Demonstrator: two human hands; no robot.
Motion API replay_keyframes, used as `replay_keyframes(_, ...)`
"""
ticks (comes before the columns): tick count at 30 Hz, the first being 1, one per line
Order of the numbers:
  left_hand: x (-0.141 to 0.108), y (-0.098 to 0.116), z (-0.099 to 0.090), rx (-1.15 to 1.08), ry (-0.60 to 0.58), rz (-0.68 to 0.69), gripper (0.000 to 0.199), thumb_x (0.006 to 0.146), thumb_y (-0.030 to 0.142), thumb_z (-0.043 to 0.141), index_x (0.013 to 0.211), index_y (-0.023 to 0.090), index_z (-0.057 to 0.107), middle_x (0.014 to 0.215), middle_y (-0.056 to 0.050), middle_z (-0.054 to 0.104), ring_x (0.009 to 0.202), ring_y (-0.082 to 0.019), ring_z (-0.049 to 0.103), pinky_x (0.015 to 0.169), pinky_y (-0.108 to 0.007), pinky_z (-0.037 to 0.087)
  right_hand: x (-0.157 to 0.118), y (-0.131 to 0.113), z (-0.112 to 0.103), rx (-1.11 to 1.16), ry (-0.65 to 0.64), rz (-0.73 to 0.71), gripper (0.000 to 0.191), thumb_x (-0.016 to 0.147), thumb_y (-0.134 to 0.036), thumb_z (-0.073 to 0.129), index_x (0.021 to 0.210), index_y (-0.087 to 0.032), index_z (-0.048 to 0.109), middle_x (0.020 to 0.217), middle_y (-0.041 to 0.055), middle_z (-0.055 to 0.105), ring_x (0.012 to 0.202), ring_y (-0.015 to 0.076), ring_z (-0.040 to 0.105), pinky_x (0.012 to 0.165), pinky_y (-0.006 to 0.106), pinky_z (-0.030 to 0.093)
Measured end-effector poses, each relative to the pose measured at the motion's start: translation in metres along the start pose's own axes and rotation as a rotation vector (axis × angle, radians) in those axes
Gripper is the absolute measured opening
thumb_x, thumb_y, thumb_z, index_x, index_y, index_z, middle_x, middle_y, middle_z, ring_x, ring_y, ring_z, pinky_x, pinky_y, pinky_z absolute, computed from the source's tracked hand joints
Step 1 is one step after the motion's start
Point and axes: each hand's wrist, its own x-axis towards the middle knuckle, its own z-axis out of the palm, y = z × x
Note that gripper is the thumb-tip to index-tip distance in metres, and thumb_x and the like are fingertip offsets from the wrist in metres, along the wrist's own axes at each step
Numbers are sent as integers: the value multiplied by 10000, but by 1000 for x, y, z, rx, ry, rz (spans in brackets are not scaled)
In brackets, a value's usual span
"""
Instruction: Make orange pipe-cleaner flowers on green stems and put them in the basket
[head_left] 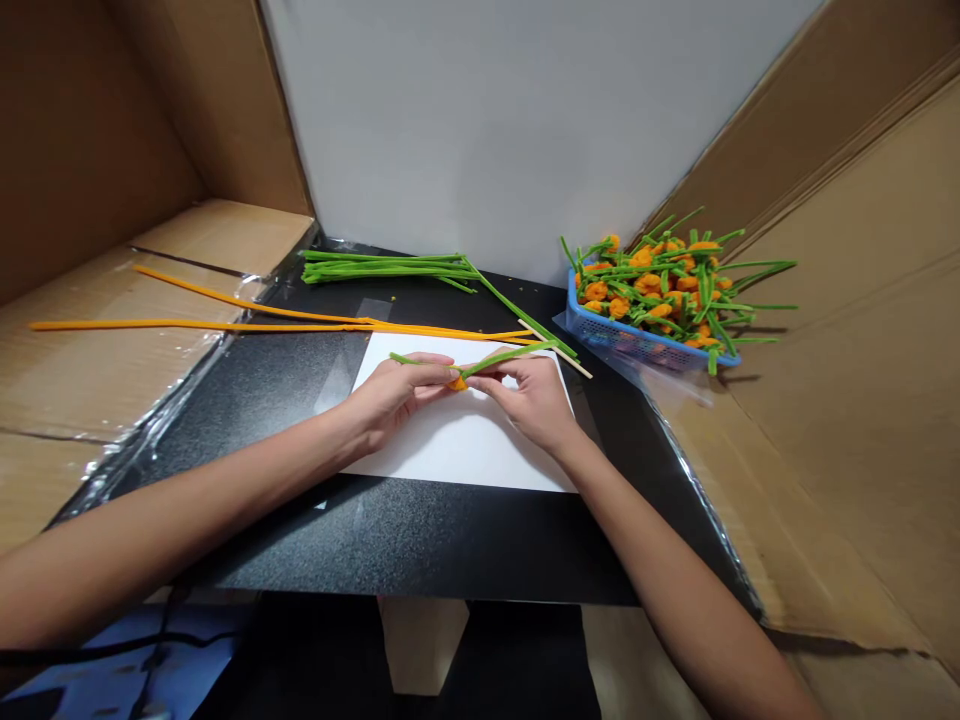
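Upper right: basket (626, 337), heaped with orange-green blooms (649, 284), seemingly finished. Centre: 1 partly-made piece (460, 383), pinched in left hand (405, 388) and right hand (531, 392) fingertips. Upper left-centre: green stems (382, 268), orange stems (187, 325), left unworked.

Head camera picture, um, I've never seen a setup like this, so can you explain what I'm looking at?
There's no machine: these are a person's bare hands, filmed by one camera worn on the head, looking forward and down. On the black table lie a white sheet, a green strip bundle, long orange strips and a thin stick. Far right, a blue basket holds orange-and-green pieces. Above the sheet, the left hand and right hand share a fingertip grip on a small orange-and-green piece.
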Motion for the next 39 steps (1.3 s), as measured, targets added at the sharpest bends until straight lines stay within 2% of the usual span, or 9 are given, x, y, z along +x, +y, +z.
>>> replay_keyframes(4, -2, -2, 1, -39, 19, 12, 158, 721, 11, 765, 852, 92, 731, 863, -84, 740, 828, -142, 708, 909, -262, 549, -2, -2, 4, -17, 64, 19, 167, 871, -342, 729, 810, -207, 806, 779, 47, 762, 688, 174, 663, 663, 309, 496)
replay_keyframes(8, -4, -6, 1, 18, 31, 39, 106, 773, 84, 765, 873, 81, 729, 870, -99, 737, 748, -139, 696, 804, -277, 568, -6, -1, 7, -99, 98, -64, 198, 885, -374, 720, 795, -205, 772, 745, 43, 711, 698, 179, 621, 669, 325, 482)
replay_keyframes(12, -3, -12, -1, 60, -33, 107, 190, 758, 173, 817, 903, 92, 725, 886, -100, 736, 751, -155, 700, 812, -323, 566, -7, 1, 6, -213, 18, -201, 200, 931, -377, 658, 831, -233, 756, 799, 51, 707, 776, 207, 618, 737, 358, 484)
replay_keyframes(16, -2, -15, -2, 65, -81, 125, 257, 687, 146, 858, 901, 107, 722, 854, -81, 735, 764, -163, 699, 829, -338, 553, -6, 0, 2, -241, -45, -275, 257, 978, -377, 580, 850, -227, 745, 832, 57, 710, 792, 204, 620, 734, 347, 483)
replay_keyframes(21, -2, -10, 0, 40, -15, 93, 90, 728, 70, 775, 773, 101, 703, 740, -49, 704, 676, -120, 665, 771, -270, 536, -7, -2, 4, -232, -26, -267, 214, 983, -342, 583, 904, -222, 743, 857, 57, 717, 817, 203, 626, 755, 352, 481)
replay_keyframes(26, -1, -7, -2, 86, -43, 58, 105, 719, 83, 793, 778, 91, 707, 764, -81, 718, 698, -140, 680, 750, -265, 537, -7, -4, 5, -199, -8, -239, 158, 968, -307, 604, 951, -263, 756, 876, 38, 731, 830, 205, 630, 787, 369, 483)
replay_keyframes(30, 0, -9, -6, 125, -130, 146, 278, 677, 182, 871, 883, 125, 693, 827, -68, 734, 738, -158, 699, 775, -302, 545, -6, -6, 1, -192, -36, -212, 196, 966, -319, 599, 885, -245, 761, 845, 47, 726, 805, 205, 629, 755, 359, 483)
replay_keyframes(33, 2, -12, -11, 208, -170, 216, 416, 593, 169, 922, 927, 145, 676, 878, -69, 755, 772, -171, 715, 784, -302, 543, -6, -5, 1, -188, -43, -205, 171, 948, -298, 619, 879, -231, 760, 836, 49, 723, 804, 203, 635, 744, 348, 490)
replay_keyframes(39, 7, -15, -14, 244, -107, 314, 270, 677, 276, 884, 823, 143, 700, 781, -55, 747, 696, -152, 695, 711, -270, 550, -8, -9, 10, -190, 6, -136, 115, 886, -174, 670, 828, -210, 762, 769, 24, 721, 702, 163, 616, 679, 312, 486)
